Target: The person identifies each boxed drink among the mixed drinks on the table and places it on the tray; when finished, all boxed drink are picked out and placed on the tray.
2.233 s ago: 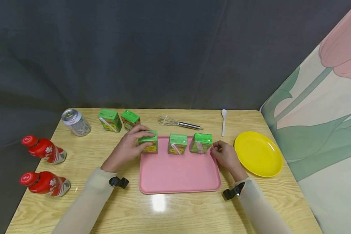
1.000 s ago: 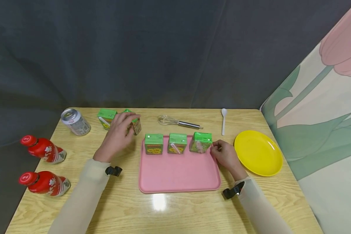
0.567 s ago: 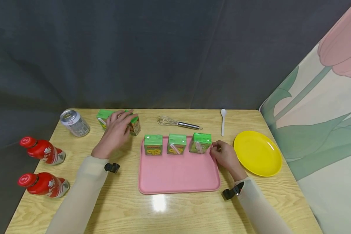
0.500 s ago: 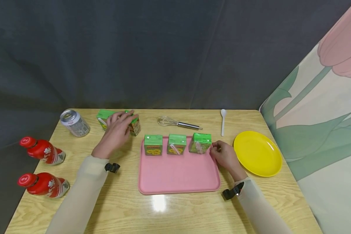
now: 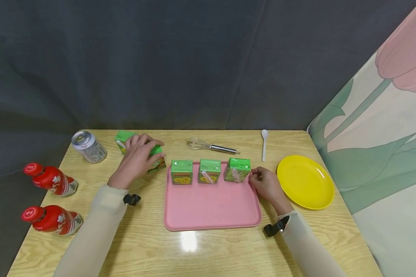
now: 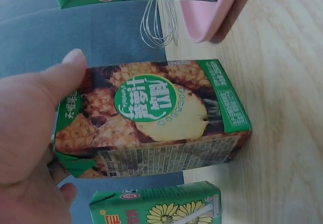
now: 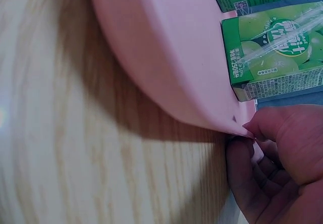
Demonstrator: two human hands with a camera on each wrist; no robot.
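Observation:
My left hand (image 5: 135,157) grips a pineapple juice box (image 6: 151,108), thumb and fingers around its top end. In the left wrist view, the box stands on the wooden table. Another juice box (image 5: 122,139) is partly hidden behind that hand. Three green juice boxes stand in a row along the back of a pink tray (image 5: 213,209): a left one (image 5: 182,173), a middle one (image 5: 209,172) and a grape one (image 5: 237,170). My right hand (image 5: 266,185) pinches the tray's right rim, thumb above and fingers below, as the right wrist view shows.
At the left are a silver can (image 5: 89,147) and two red bottles, one behind (image 5: 52,179) and one in front (image 5: 52,220). Behind the tray lies a whisk (image 5: 212,146), and a white spoon (image 5: 264,145) is farther right. A yellow plate (image 5: 305,182) sits beside my right hand.
My left hand has let go of the left box on the tray, moved back left and taken hold of the pineapple box, which has shifted slightly nearer. The right hand stays at the rim.

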